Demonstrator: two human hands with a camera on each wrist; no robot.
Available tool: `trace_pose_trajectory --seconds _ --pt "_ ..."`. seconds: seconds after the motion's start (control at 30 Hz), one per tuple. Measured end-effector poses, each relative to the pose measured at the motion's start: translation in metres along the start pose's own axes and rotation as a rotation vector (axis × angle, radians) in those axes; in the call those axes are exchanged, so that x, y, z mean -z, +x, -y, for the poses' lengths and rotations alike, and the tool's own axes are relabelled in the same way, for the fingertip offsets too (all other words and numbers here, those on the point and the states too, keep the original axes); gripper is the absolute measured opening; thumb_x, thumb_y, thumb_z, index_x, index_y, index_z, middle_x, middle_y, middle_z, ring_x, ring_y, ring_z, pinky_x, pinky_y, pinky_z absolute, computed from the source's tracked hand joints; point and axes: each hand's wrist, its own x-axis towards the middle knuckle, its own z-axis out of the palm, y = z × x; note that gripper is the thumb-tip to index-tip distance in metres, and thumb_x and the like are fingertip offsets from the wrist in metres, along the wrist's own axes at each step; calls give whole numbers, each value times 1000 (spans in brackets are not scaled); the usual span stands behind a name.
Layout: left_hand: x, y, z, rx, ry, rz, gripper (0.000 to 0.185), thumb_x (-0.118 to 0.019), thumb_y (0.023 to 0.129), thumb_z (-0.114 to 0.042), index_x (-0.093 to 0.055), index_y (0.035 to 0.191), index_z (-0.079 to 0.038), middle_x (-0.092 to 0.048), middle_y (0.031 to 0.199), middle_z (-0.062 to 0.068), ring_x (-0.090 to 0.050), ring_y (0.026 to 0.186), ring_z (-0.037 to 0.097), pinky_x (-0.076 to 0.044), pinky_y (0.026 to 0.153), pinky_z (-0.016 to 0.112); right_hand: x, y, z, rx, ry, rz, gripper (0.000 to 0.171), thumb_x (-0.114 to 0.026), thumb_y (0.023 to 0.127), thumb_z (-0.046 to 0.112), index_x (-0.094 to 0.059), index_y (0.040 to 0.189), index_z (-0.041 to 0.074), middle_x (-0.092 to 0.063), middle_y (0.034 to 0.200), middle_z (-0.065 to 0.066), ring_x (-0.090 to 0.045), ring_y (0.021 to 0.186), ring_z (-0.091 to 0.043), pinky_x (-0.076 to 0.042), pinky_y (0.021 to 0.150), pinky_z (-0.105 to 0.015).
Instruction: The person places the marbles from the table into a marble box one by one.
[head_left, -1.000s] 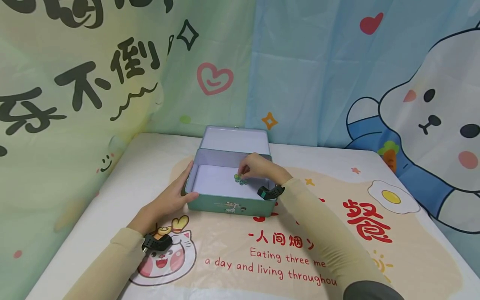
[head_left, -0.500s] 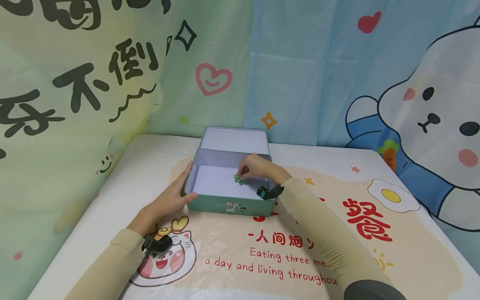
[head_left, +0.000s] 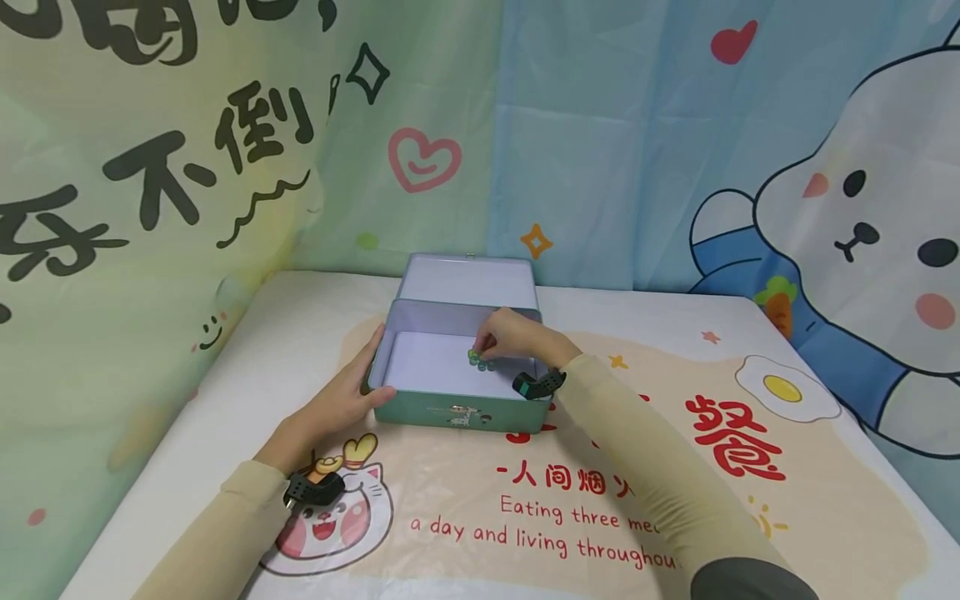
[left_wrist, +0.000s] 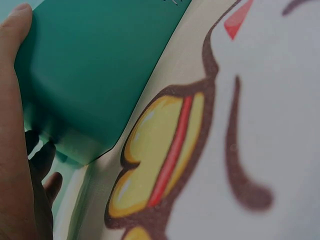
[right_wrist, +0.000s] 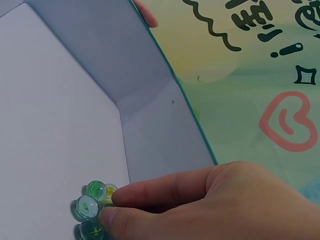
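A green tin box (head_left: 416,407) stands open on the table, its inside pale and its lid (head_left: 467,281) tipped back behind it. My left hand (head_left: 341,402) holds the box at the front left corner, thumb on the front wall and fingers along the left side. Inside the box, right of its middle, sit several clear glass marbles (right_wrist: 88,206) with green and yellow swirls. My right hand (head_left: 517,335) reaches in over the right side. Its thumb and forefinger pinch at the marbles, and the fingertips partly hide what lies between them.
A printed cloth (head_left: 465,500) with red lettering and a cartoon cat (head_left: 337,533) covers the table. Behind it hang a green and blue backdrop (head_left: 585,150). Dark bands circle both wrists.
Both hands, the box and the marbles keep their places. Only the head view shifts slightly.
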Motion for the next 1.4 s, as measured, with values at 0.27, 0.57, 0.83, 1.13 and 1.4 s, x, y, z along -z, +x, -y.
trace_pose_trajectory --seconds 0.27,0.57,0.83,1.13,1.4 --pt "0 -1 -1 -13 -4 0 94 -58 89 -51 10 152 -33 2 162 7 -6 147 33 -14 114 59 1 0 1 0 -1 4 10 -72 83 9 -76 92 9 -74 91 -2 -68 84 -9 -54 76 -20" --pt "0 -1 -1 -14 -12 -12 93 -58 89 -51 9 151 -36 2 162 5 -6 148 31 -14 115 57 -1 0 2 -5 -13 -10 10 -72 83 9 -76 93 9 -73 92 -2 -68 85 -9 -54 75 -21" --pt "0 -1 0 -19 -27 -13 92 -59 90 -45 9 152 -35 1 161 7 -6 147 31 -13 115 57 2 -1 3 5 12 -33 9 -72 84 13 -76 92 10 -73 89 0 -67 82 -8 -53 74 -21" --pt "0 0 0 -27 -22 -4 94 -59 90 -47 8 152 -31 1 161 6 -7 147 32 -14 115 57 3 -3 2 -18 126 -77 12 -70 86 14 -75 96 9 -73 93 0 -67 85 -8 -54 75 -23" --pt "1 -1 0 -36 -23 -5 94 -59 89 -48 9 152 -30 1 161 8 -7 147 33 -14 114 58 7 -4 0 11 240 -179 19 -68 89 20 -74 103 9 -73 98 0 -68 93 -12 -55 82 -27"
